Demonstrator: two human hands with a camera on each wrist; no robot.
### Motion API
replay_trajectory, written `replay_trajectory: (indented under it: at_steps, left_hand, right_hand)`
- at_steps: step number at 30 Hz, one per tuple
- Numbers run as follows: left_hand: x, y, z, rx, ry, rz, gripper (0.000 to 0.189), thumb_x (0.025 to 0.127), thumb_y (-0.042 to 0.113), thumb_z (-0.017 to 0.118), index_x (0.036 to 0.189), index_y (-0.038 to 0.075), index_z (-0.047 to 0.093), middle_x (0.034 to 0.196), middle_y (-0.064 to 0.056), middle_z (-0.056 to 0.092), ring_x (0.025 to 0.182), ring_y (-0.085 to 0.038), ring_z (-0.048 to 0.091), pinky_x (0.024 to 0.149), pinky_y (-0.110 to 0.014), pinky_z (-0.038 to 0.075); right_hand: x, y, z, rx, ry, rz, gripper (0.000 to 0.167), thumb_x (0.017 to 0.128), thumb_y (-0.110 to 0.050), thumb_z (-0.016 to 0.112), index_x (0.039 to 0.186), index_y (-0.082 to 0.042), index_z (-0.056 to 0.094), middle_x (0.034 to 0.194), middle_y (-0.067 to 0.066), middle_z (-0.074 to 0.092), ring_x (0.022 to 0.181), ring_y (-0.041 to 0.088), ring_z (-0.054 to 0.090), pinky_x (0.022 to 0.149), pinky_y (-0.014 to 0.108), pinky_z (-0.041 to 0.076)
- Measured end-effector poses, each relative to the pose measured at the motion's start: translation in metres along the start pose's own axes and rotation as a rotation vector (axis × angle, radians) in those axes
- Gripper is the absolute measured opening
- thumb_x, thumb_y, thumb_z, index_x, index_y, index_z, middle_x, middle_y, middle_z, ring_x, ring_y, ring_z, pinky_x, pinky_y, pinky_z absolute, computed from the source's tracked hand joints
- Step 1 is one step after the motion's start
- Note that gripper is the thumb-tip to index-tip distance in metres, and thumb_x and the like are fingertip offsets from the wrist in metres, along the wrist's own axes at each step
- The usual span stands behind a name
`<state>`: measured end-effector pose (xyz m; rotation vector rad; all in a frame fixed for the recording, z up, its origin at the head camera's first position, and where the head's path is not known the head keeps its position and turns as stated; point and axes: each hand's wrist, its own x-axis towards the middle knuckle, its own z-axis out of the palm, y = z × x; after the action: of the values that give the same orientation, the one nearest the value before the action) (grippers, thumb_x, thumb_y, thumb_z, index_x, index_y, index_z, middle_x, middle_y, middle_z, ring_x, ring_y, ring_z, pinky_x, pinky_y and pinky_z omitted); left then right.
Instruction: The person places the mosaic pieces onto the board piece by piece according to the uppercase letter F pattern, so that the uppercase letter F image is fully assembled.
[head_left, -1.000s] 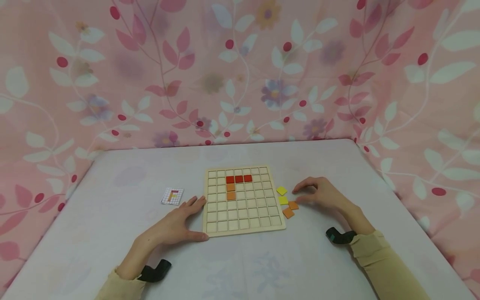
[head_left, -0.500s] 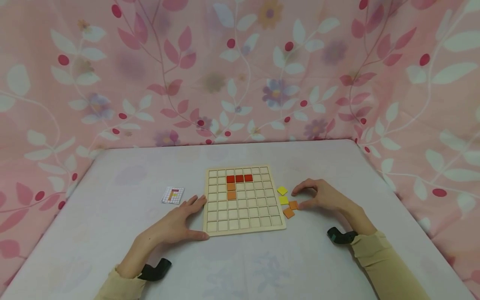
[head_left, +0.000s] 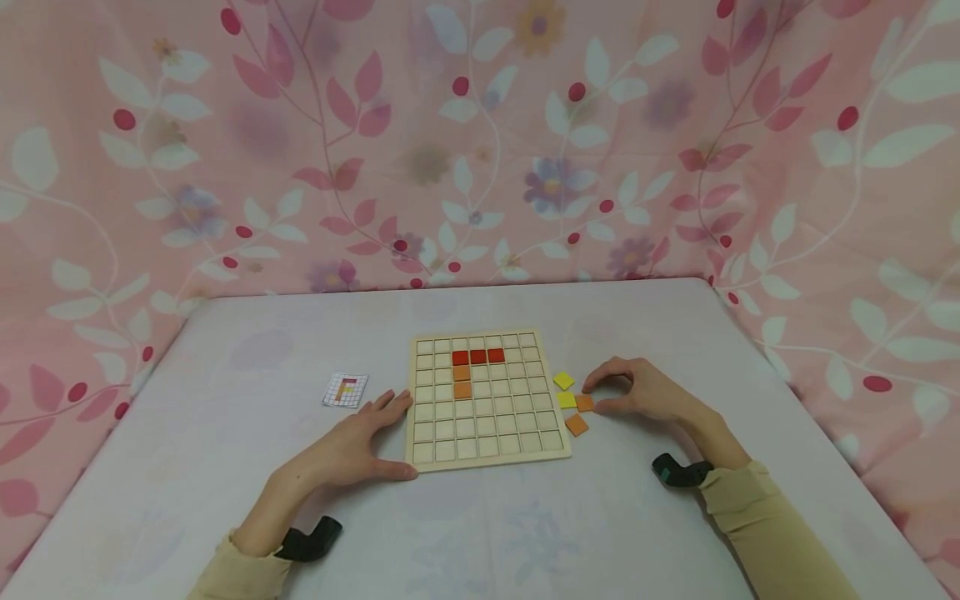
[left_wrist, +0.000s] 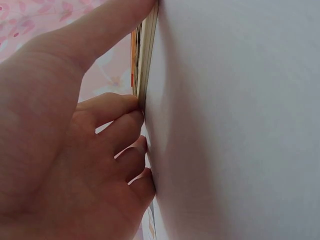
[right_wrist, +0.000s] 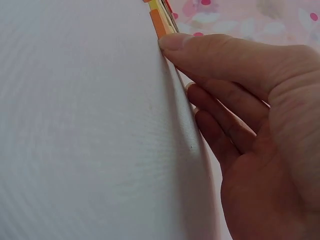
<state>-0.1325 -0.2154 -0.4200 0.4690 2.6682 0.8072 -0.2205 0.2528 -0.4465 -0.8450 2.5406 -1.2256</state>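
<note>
A square wooden grid board lies flat on the table. Three red tiles form a row in it, and two orange tiles run down from the left one. At the board's left edge rests my left hand, fingers and thumb spread, with the thumb at the near corner. My right hand is low on the table right of the board. Its thumb tip touches a loose orange tile, also seen in the right wrist view, while the index finger arches above it, apart from the thumb.
Two yellow tiles and another orange tile lie loose beside the board's right edge. To the left is a small card printed with a coloured grid pattern. A floral curtain hangs behind the white table.
The orange tile at my right thumb has slid slightly left and turned, now against the near yellow tile. The right thumb has moved in to it. My left hand stays in place.
</note>
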Motion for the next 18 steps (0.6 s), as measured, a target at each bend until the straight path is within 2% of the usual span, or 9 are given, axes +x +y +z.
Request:
replay_trajectory:
  at_steps: [10, 14, 18]
  left_hand:
    - [-0.0009, 0.0014, -0.0009, -0.006, 0.001, -0.003, 0.108, 0.073, 0.059, 0.082, 0.158, 0.017, 0.032, 0.165, -0.016, 0.023, 0.147, -0.052, 0.02, 0.113, -0.068, 0.024]
    - [-0.0009, 0.0019, -0.0009, -0.005, 0.001, -0.003, 0.107, 0.073, 0.059, 0.082, 0.158, 0.018, 0.031, 0.165, -0.016, 0.023, 0.147, -0.053, 0.02, 0.113, -0.068, 0.024]
    - [-0.0008, 0.0015, -0.0004, -0.005, 0.0, -0.006, 0.108, 0.073, 0.06, 0.082, 0.158, 0.018, 0.031, 0.165, -0.016, 0.023, 0.147, -0.052, 0.02, 0.113, -0.068, 0.024]
  right_hand:
    - [0.0004, -0.0024, 0.003, -0.016, 0.043, 0.039, 0.025, 0.08, -0.023, 0.086, 0.103, -0.022, 0.076, 0.103, -0.007, 0.073, 0.106, 0.013, 0.062, 0.098, 0.019, 0.043]
    - [0.0001, -0.0027, 0.0037, -0.028, 0.053, 0.03, 0.025, 0.08, -0.024, 0.085, 0.103, -0.021, 0.076, 0.103, -0.006, 0.073, 0.105, 0.016, 0.063, 0.1, 0.023, 0.044]
    - [-0.0002, -0.0035, 0.004, -0.039, 0.068, 0.023, 0.024, 0.079, -0.024, 0.086, 0.101, -0.022, 0.077, 0.102, -0.006, 0.074, 0.104, 0.016, 0.064, 0.099, 0.023, 0.044]
